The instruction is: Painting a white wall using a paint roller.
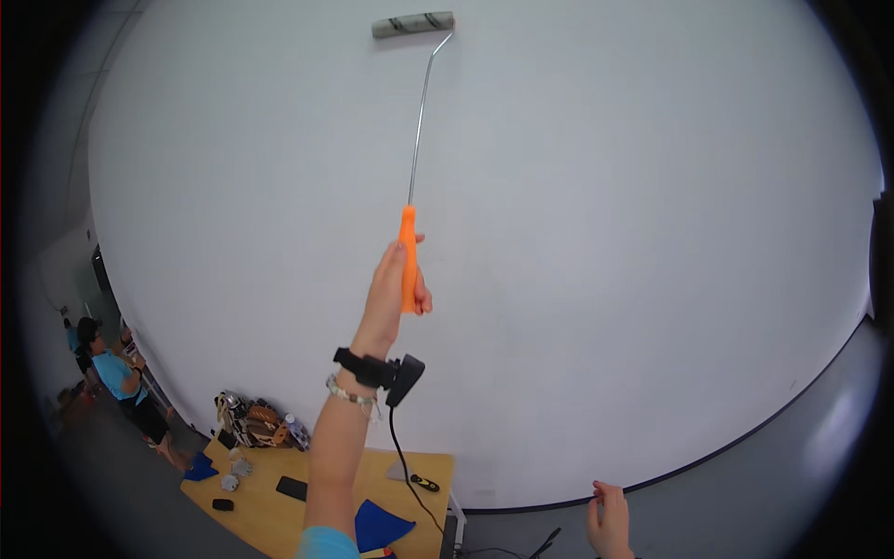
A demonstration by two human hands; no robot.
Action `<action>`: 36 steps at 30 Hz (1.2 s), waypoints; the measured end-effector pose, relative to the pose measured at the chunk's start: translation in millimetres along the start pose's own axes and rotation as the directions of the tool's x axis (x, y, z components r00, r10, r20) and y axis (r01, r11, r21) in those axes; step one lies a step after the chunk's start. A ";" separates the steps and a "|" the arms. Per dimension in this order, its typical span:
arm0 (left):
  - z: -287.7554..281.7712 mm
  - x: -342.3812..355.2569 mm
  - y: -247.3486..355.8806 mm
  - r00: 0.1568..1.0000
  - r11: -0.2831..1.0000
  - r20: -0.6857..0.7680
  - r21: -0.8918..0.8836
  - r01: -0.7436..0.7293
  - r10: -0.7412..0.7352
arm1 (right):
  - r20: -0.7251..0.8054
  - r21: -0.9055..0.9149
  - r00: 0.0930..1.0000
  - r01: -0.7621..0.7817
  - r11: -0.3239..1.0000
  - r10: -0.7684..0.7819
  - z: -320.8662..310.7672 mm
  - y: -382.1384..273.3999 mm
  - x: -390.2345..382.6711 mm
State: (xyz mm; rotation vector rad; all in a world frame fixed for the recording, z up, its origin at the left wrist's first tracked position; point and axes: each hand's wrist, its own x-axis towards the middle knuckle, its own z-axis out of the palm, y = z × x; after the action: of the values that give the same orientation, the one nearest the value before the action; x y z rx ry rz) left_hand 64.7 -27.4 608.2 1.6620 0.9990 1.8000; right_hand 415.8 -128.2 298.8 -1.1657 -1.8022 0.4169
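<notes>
My left hand is closed on the orange handle of a paint roller, raised in front of the white wall. Its thin metal rod runs up to a grey-striped roller sleeve high on the wall; whether the sleeve touches it I cannot tell. A black device with a cable is strapped to my left wrist, above a beaded bracelet. Low at the right, my right hand is held up with loosely bent fingers and nothing visible in them.
Below, a wooden table holds a bag, blue cloths, a dark phone, a putty knife and small items. At the left, another person in a blue shirt stands by the wall. Grey floor shows at the right.
</notes>
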 end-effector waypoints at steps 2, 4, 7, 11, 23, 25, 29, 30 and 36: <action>-0.9 50.6 37.7 0.997 0.998 0.059 -0.017 -0.053 0.054 | -0.037 -0.029 0.999 0.023 0.999 -0.025 -8.2 -2.9 0.5; 2.6 96.5 72.3 0.993 0.994 0.056 -0.028 -0.106 0.107 | -0.071 -0.100 0.997 0.029 0.995 -0.036 -8.8 3.7 -5.1; 15.8 157.9 113.0 0.992 0.991 0.024 -0.062 -0.122 0.123 | -0.078 -0.100 0.997 0.001 0.995 -0.009 -11.9 13.0 -8.6; 52.6 206.1 153.5 0.988 0.980 -0.012 -0.124 -0.156 0.155 | -0.078 -0.100 0.994 -0.081 0.992 0.073 -21.9 21.3 -14.2; 89.3 163.7 61.2 0.982 0.973 0.063 -0.165 -0.164 0.176 | -0.123 -0.131 0.992 -0.020 0.991 0.004 -21.3 28.9 -17.6; 87.6 116.9 29.7 0.987 0.981 0.076 -0.142 -0.130 0.141 | -0.094 -0.117 0.996 -0.007 0.993 -0.004 -16.8 24.8 -17.2; 82.4 5.6 -37.0 0.988 0.990 0.153 -0.137 0.032 -0.011 | 0.030 -0.034 0.999 0.029 0.999 -0.028 -7.5 14.4 -12.0; 80.2 -23.8 -51.1 0.983 0.987 0.170 -0.136 0.086 -0.063 | 0.030 -0.028 0.999 0.019 0.999 -0.018 -4.3 9.7 -6.0; 65.2 -176.6 -125.3 0.918 0.922 0.240 -0.150 0.358 -0.317 | 0.162 0.124 0.983 0.070 0.990 -0.090 28.0 -13.7 22.9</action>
State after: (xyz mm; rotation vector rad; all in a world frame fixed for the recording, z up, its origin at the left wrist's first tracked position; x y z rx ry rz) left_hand 137.9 -74.7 399.6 1.4253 0.9223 1.4106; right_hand 382.2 -110.3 305.3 -0.9976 -1.9342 0.5807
